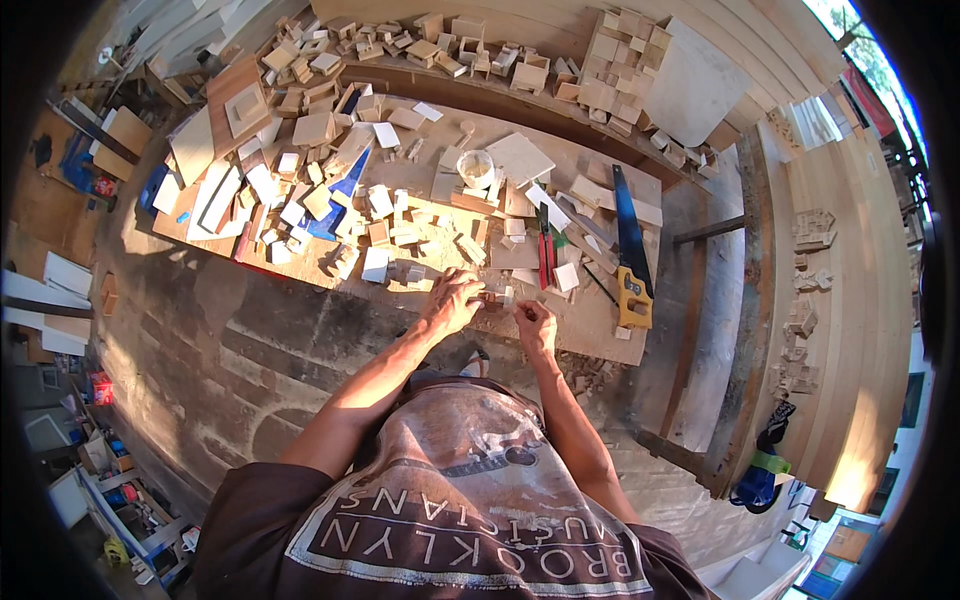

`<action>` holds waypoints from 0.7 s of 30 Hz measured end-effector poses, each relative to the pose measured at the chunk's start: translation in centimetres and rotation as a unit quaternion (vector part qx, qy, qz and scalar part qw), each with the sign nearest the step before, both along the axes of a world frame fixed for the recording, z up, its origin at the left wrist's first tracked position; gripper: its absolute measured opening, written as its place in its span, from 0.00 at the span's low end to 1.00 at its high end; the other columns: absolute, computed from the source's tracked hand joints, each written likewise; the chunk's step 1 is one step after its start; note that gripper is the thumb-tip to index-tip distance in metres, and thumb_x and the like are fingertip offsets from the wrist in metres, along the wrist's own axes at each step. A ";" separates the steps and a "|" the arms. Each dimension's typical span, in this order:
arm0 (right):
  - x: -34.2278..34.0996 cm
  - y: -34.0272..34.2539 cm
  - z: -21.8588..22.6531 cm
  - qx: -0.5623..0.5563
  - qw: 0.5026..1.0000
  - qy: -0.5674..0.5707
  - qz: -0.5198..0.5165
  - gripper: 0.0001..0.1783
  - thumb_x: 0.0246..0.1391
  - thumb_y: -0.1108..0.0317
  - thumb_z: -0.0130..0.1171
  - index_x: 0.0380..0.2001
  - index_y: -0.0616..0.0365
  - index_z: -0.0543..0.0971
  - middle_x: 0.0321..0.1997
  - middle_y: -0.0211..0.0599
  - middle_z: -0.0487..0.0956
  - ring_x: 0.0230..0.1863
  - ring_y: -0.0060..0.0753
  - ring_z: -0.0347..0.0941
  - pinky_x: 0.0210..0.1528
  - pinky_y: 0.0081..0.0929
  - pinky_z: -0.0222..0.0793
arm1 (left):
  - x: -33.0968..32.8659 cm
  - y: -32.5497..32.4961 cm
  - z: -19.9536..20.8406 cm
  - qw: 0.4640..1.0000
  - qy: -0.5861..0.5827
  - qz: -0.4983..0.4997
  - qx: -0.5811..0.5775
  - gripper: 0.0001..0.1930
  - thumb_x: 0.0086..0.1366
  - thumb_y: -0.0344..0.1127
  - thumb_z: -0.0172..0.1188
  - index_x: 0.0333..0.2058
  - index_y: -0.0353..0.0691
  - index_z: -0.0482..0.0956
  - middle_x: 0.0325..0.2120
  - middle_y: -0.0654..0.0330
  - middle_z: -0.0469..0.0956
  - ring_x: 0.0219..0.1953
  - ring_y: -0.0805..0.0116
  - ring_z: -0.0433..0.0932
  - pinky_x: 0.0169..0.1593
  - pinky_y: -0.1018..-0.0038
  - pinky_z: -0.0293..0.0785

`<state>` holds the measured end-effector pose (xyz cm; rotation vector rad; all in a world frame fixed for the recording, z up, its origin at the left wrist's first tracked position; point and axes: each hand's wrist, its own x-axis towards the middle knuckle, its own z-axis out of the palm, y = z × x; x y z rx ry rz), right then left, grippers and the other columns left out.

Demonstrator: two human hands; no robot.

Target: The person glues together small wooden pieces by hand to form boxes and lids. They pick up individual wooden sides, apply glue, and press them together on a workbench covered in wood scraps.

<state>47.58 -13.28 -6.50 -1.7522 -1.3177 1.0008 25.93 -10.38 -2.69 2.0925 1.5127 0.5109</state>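
Observation:
At the bench's near edge, my left hand [453,301] is closed with its fingers curled. Its fingertips come up against a small brown wooden piece [491,299], but what they grip, if anything, is too small to make out. My right hand [537,324] is pinched just to the right, thumb against fingers, and I cannot tell what is in it. A small pale piece [508,296] shows in the gap between both hands. Beyond them lie a red-handled tool [546,255] and a white square block [566,277].
On the workbench [610,343] a handsaw [632,250] with a yellow handle lies to the right. A white tub [476,168] stands mid-bench. Many wood offcuts [380,232] cover the left, around a blue triangular tool [345,190]. Small wooden boxes [530,72] line the back ledge.

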 end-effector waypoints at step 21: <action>-1.8 1.6 -1.7 -0.027 0.996 -0.075 -0.027 0.10 0.52 0.66 0.64 0.34 0.61 0.86 0.25 0.42 0.84 0.26 0.31 0.81 0.33 0.27 0.75 | 1.4 0.8 -1.4 0.998 0.019 -0.048 0.031 0.14 0.59 0.30 0.62 0.44 0.45 0.84 0.42 0.65 0.80 0.49 0.64 0.75 0.58 0.63 0.66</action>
